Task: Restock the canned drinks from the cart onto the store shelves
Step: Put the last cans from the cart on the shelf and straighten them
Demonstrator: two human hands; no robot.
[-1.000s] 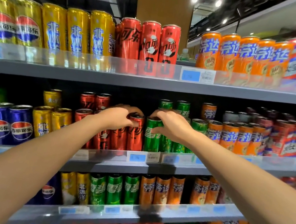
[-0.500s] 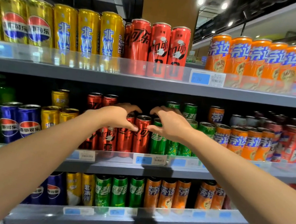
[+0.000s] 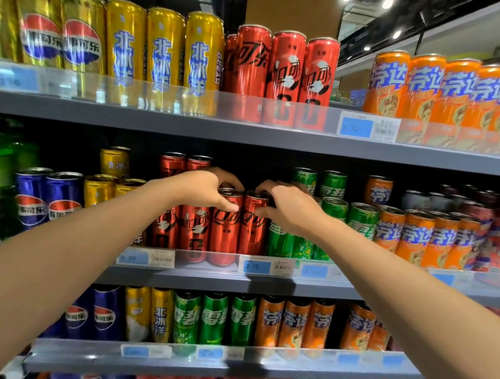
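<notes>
- Red cans sit under our fingertips: left hand grips one red can, right hand grips its neighbour.
- We seat both upright on the middle shelf, labels forward.
- We keep clear of the green cans beside them.

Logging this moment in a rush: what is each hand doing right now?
Left hand: closed on the top of a red can on the middle shelf.
Right hand: closed on the neighbouring red can.
</notes>
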